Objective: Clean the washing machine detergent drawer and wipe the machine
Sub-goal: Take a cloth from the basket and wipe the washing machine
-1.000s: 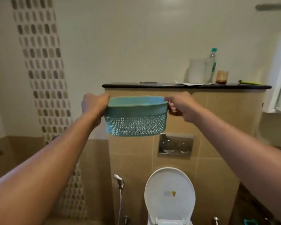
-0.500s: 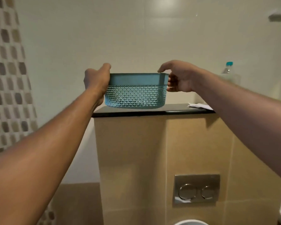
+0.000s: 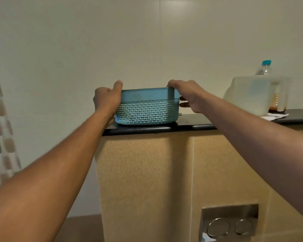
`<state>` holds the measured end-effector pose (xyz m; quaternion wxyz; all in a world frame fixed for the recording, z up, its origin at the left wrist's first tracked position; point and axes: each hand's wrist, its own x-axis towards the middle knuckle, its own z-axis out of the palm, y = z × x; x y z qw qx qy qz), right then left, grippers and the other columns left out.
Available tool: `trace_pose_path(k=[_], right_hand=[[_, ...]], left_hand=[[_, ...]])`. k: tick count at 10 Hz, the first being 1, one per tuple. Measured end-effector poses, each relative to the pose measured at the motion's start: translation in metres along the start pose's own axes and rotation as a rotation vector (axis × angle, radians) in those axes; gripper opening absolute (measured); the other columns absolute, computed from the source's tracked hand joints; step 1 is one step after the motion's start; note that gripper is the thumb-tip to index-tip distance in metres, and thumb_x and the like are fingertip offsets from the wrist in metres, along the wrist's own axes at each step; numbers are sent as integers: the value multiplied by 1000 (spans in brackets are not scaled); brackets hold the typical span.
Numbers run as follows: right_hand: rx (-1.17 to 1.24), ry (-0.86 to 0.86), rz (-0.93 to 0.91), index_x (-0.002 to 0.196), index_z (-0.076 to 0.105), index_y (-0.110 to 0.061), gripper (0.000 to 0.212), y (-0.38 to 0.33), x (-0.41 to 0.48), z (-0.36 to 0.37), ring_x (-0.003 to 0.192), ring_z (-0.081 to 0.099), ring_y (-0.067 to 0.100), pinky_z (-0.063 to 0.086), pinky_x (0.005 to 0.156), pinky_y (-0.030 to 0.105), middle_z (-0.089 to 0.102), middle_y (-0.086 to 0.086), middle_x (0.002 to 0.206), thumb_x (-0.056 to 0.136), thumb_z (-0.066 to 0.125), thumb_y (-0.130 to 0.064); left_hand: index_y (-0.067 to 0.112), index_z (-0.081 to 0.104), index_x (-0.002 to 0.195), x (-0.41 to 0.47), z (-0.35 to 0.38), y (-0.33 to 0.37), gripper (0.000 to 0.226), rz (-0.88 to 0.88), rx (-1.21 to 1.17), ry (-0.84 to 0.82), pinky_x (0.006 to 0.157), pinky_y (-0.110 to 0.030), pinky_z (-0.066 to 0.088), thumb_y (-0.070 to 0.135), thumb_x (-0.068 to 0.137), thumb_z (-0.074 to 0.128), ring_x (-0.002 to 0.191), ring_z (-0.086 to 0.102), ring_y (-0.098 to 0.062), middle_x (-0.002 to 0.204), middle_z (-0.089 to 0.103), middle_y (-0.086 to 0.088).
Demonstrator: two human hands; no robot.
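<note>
A basket [image 3: 147,109] is sitting on the ledge's [image 3: 191,125] left end, with a jug [image 3: 255,95] standing well right, a bottle [image 3: 264,68] behind it.

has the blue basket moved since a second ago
Yes. The basket went up from below the black ledge and now sits on it.

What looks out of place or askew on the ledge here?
Nothing is spilled or damaged. The basket sits level on the ledge near its left end, its front close to the edge, with the left hand and right hand on its ends.
</note>
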<state>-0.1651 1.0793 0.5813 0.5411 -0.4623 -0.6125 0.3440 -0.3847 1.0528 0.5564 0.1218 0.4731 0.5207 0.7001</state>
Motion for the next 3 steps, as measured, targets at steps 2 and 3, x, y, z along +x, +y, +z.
trace_pose_path(k=[2, 3], right_hand=[[-21, 56, -43, 109, 62, -4, 51, 11, 9, 5, 80, 47, 20, 40, 70, 36, 51, 4, 89, 80, 64, -46], [-71, 102, -101, 111, 58, -6, 57, 14, 2, 8, 87, 53, 21, 45, 75, 38, 55, 4, 94, 85, 60, -56]], left_hand=[[20, 30, 55, 2, 1, -5, 53, 23, 48, 21, 52, -32, 22, 46, 93, 57, 50, 28, -14, 55, 30, 4], [19, 32, 58, -6, 0, -4, 56, 34, 96, 73, 53, -33, 25, 55, 98, 47, 54, 33, -14, 59, 36, 2]])
